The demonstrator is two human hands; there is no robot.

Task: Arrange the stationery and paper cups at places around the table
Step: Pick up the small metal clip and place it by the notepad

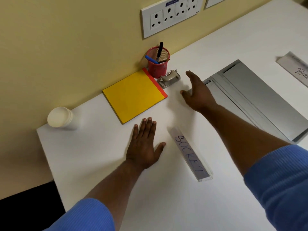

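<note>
A yellow notepad (133, 95) with an orange spine lies by the wall. Behind it stands a red mesh pen holder (158, 66) with a black and a blue marker. A small grey hole punch (170, 78) sits beside the holder. A stack of white paper cups (60, 118) lies at the table's far left corner. My left hand (145, 145) rests flat on the white table (100, 155), fingers straight, just below the notepad. My right hand (196, 92) hovers open to the right of the hole punch, holding nothing.
A clear name plate marked "SOCKET" (190, 154) lies between my forearms. A grey metal cable hatch (260, 100) is set in the table at the right. Another name plate (296, 67) sits at the far right. A socket panel (171, 15) is on the wall.
</note>
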